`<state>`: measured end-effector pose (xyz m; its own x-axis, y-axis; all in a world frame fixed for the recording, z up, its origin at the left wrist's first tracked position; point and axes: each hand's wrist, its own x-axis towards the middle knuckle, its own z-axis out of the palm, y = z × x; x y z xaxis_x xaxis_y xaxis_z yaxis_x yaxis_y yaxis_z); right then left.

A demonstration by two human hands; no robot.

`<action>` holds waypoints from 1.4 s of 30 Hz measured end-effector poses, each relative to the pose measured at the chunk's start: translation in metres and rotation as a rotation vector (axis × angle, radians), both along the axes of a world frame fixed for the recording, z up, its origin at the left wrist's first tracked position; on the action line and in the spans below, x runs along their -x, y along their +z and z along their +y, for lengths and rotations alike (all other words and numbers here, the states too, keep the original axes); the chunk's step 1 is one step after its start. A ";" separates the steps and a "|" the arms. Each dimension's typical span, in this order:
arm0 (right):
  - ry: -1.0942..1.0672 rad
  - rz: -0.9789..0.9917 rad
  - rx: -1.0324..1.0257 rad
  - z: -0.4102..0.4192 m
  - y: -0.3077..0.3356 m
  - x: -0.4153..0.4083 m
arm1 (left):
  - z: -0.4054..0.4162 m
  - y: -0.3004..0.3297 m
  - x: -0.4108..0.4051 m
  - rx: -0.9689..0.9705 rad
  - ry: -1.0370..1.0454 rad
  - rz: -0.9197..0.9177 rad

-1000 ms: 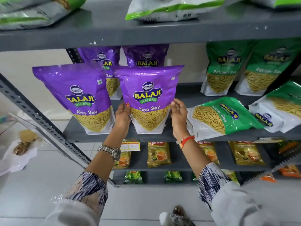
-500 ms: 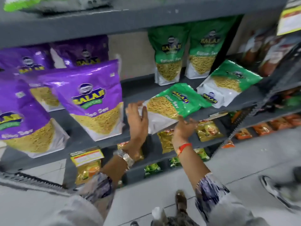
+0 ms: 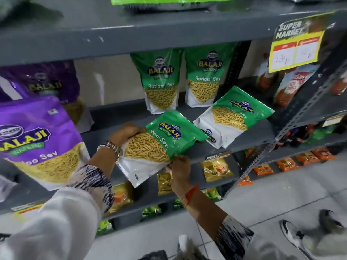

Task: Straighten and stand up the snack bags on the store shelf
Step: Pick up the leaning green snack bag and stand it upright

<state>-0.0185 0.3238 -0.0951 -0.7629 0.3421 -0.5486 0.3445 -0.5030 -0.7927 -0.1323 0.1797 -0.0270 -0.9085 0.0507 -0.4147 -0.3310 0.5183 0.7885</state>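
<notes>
Now off the upright purple bag (image 3: 35,139), left hand (image 3: 124,133) and right hand (image 3: 179,166) both grasping fallen green bag (image 3: 159,142), tilted at shelf (image 3: 234,145) front edge, next for standing up.

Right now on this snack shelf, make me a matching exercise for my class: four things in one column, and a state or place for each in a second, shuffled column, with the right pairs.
Things:
1. Purple bag
2. Held green bag
3. Green bag on the right
4. Price tag

States or places:
A. Lying flat on the shelf, untouched
B. Hanging from the upper shelf edge
C. Gripped by both hands, tilted
D. Standing at the left

Pairs: 1-D, 2-C, 3-A, 4-B

The left hand holds the bag's upper edge; the right hand holds its lower edge.
</notes>
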 end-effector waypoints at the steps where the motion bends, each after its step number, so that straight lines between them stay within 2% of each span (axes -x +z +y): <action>1: -0.011 -0.001 0.008 0.001 -0.003 0.000 | -0.002 -0.003 0.000 -0.041 0.030 -0.019; 4: -0.032 0.034 -0.005 0.008 -0.002 -0.001 | -0.007 -0.006 -0.005 -0.094 0.117 -0.038; 8: -0.069 0.089 -0.175 0.017 0.000 -0.005 | -0.018 -0.014 -0.018 -0.192 0.236 0.015; 10: -0.099 0.141 -0.190 0.025 0.021 -0.014 | -0.011 -0.004 -0.038 -0.310 0.321 0.050; 13: -0.098 0.312 -0.200 0.036 0.050 -0.023 | -0.001 0.013 -0.076 -0.472 0.434 0.105; 16: -0.081 0.449 -0.274 0.043 0.078 -0.032 | 0.000 0.025 -0.113 -0.675 0.438 0.227; 18: -0.102 0.525 -0.300 0.047 0.088 -0.038 | 0.001 0.032 -0.129 -0.729 0.437 0.243; 23: -0.102 0.629 -0.384 0.051 0.092 -0.062 | -0.002 0.034 -0.152 -0.761 0.430 0.244; 27: -0.082 0.625 -0.406 0.051 0.084 -0.062 | 0.000 0.026 -0.157 -0.751 0.449 0.255; 33: 0.075 0.592 -0.406 0.046 0.088 -0.024 | 0.003 0.026 -0.131 -0.702 0.510 0.287; 42: 0.217 0.639 -0.557 0.044 0.076 0.031 | 0.006 0.016 -0.084 -0.758 0.606 0.379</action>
